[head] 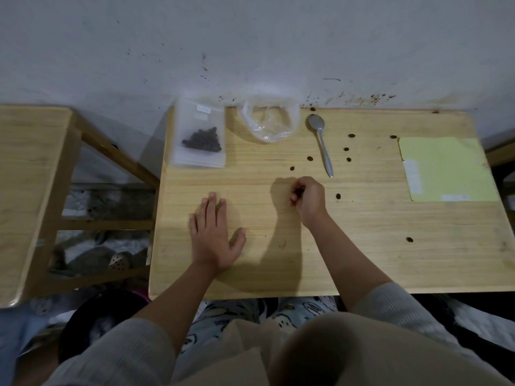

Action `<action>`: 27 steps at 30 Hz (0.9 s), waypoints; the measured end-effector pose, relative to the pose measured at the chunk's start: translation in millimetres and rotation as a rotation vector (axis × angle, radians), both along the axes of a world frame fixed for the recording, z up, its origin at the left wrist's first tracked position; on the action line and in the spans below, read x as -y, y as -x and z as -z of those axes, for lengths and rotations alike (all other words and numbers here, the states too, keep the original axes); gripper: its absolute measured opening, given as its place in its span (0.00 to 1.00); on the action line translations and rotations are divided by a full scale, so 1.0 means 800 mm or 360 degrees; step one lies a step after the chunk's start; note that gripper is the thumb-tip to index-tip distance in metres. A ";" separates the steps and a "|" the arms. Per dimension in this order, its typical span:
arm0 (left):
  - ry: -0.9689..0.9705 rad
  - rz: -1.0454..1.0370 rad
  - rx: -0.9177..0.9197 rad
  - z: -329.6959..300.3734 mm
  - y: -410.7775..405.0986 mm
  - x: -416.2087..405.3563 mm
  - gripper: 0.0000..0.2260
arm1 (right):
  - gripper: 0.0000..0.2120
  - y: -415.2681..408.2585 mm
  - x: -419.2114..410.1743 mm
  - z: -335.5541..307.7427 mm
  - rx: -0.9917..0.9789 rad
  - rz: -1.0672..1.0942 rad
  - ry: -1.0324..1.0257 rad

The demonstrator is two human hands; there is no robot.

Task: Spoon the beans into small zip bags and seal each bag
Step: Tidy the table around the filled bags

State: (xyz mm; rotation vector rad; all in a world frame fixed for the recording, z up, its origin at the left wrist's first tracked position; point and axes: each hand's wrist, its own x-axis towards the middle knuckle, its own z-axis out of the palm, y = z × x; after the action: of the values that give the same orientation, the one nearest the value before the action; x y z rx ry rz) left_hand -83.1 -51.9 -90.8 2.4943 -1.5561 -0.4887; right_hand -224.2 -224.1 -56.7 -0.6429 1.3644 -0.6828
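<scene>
Left hand [213,232] lay flat, fingers spread on the table [362,260]. Right hand [308,197] was curled; contents unclear. Loose beans [310,158] scattered near spoon [320,140].

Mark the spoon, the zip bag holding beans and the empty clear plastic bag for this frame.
spoon [320,137]: head view, on the handle just below the bowl.
zip bag [202,135]: head view, on the dark beans showing through its front.
clear plastic bag [269,122]: head view, on the crumpled middle.

Right hand's [308,199] curled grip hides whatever it holds.
</scene>
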 end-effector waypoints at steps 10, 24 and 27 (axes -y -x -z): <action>0.0014 -0.0008 -0.0011 -0.001 -0.002 0.002 0.37 | 0.10 -0.017 0.025 0.021 -0.1086 -0.0519 0.0840; 0.0026 0.0000 -0.0027 -0.001 -0.002 0.000 0.36 | 0.08 -0.016 0.026 0.023 -0.1197 -0.0540 0.0851; 0.0026 -0.0001 -0.0020 0.000 -0.002 0.000 0.36 | 0.07 -0.016 0.028 0.024 -0.1228 -0.0553 0.0827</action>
State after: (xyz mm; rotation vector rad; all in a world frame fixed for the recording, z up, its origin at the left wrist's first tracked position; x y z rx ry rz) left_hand -81.5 -52.2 -90.6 2.4748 -1.5483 -0.4891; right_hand -211.0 -246.1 -75.5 -1.6413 1.7116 -0.5177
